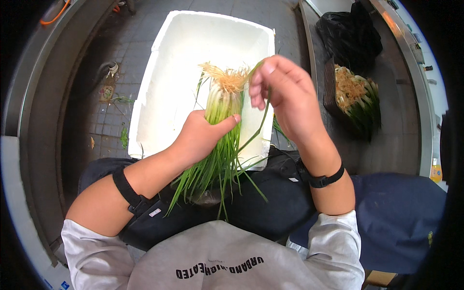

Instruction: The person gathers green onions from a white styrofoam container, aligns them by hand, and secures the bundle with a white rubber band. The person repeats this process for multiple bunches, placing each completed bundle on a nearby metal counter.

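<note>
My left hand (208, 132) grips a bunch of green onions (224, 108) around its pale stalks. The bunch's tangled, straw-coloured roots (232, 80) point away from me, and its long green leaves hang down over my lap. Beside the roots, my right hand (284, 85) pinches a single green leaf (262, 125) between thumb and forefinger; it trails down past the palm toward the bunch. Both hands are above a white foam box (174, 83), whose inner floor looks overexposed.
On the right stands a dark basket (329, 88) of green onions (353, 90), with a black plastic bag (349, 36) behind it. Leaf scraps (124, 137) and a drain hose (108, 69) lie on the tiled floor (145, 36). Metal counters (43, 65) run along both sides.
</note>
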### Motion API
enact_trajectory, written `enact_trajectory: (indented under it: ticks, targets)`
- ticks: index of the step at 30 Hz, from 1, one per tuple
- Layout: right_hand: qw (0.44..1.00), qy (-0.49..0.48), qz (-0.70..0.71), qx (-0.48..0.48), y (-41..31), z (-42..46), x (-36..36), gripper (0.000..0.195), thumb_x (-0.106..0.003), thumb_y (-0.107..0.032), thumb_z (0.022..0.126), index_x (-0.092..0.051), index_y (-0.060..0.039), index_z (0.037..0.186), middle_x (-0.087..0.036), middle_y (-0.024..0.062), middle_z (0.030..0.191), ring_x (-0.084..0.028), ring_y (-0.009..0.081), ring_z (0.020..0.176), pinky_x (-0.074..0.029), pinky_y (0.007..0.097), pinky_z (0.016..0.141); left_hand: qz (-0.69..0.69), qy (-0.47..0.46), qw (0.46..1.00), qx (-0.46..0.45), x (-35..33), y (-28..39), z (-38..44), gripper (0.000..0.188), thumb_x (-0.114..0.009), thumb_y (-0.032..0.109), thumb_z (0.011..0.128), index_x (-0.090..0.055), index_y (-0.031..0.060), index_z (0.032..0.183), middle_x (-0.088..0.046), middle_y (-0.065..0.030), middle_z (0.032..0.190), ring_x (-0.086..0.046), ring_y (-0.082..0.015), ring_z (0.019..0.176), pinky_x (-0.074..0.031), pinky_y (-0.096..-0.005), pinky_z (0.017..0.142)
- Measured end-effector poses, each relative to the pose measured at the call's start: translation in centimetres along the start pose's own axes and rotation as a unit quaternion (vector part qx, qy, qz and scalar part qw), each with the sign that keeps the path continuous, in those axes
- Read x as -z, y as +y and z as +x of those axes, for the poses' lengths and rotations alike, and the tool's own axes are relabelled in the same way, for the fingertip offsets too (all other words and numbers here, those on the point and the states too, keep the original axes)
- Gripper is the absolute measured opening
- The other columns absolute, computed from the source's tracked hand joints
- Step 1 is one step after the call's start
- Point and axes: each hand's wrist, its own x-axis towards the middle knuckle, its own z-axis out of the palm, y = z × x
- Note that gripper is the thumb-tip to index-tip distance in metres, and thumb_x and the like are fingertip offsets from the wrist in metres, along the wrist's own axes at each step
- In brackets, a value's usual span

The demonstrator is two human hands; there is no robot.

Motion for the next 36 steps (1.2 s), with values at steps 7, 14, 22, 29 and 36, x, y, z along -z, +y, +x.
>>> enact_trajectory:
  ticks: [7, 14, 22, 29, 36]
  targets:
    - [0.976, 0.052, 0.134, 0.165, -3.5, 0.4, 4.2, 0.027, -0.052, -0.028, 0.107, -0.061, -0.0053, 0.096, -0.066, 0.0116, 0.091, -0.061, 0.0208, 0.079, -0.051, 0.0326, 0.073, 0.014, -0.067, 0.994, 0.09, -0.3, -1.6, 0.0, 0.04, -0.075, 0.029, 0.096, -0.071, -0.0065, 0.114, -0.074, -0.0124, 0.097, -0.07, -0.0174, 0.085, -0.057, -0.0339, 0.074]
    - [0.972, 0.149, 0.072, 0.167, -3.3, 0.2, 16.3, 0.022, -0.055, -0.023, 0.107, -0.06, -0.0051, 0.096, -0.061, 0.0079, 0.089, -0.056, 0.0186, 0.079, -0.046, 0.0328, 0.074, -0.062, -0.084, 0.991, 0.082, 0.3, 1.1, -0.2, 0.048, -0.075, 0.028, 0.096, -0.064, -0.0067, 0.127, -0.071, -0.0142, 0.109, -0.07, -0.0193, 0.092, -0.059, -0.035, 0.082]
    - [0.729, 0.23, -0.506, -0.4, 7.8, -2.2, 26.9, 0.036, -0.068, -0.035, 0.099, -0.07, 0.0007, 0.103, -0.066, 0.0081, 0.086, -0.055, 0.0177, 0.072, -0.043, 0.0325, 0.063, -0.148, -0.073, 0.985, 0.049, 0.9, 3.4, -1.0, 0.038, -0.065, 0.014, 0.099, -0.057, -0.0054, 0.131, -0.069, -0.0145, 0.117, -0.069, -0.0209, 0.103, -0.056, -0.0357, 0.092]
    - [0.805, 0.264, -0.496, -0.192, 9.1, -1.2, 28.8, 0.038, -0.072, -0.03, 0.096, -0.077, 0.0031, 0.113, -0.077, 0.0157, 0.101, -0.07, 0.023, 0.091, -0.055, 0.0376, 0.082, -0.199, -0.087, 0.976, 0.01, 1.1, 3.6, -1.1, 0.033, -0.056, 0.005, 0.093, -0.06, -0.0047, 0.124, -0.069, -0.0128, 0.114, -0.067, -0.0197, 0.102, -0.054, -0.0356, 0.091]
    - [0.915, 0.122, -0.384, 0.019, 0.8, 1.2, 9.7, 0.025, -0.076, -0.019, 0.095, -0.079, 0.0019, 0.107, -0.072, 0.0028, 0.087, -0.062, 0.0089, 0.08, -0.049, 0.0251, 0.071, -0.22, -0.106, 0.97, -0.009, 1.6, 3.8, -1.0, 0.036, -0.051, 0.0, 0.087, -0.06, -0.0047, 0.122, -0.068, -0.011, 0.111, -0.065, -0.0186, 0.096, -0.053, -0.0338, 0.087]
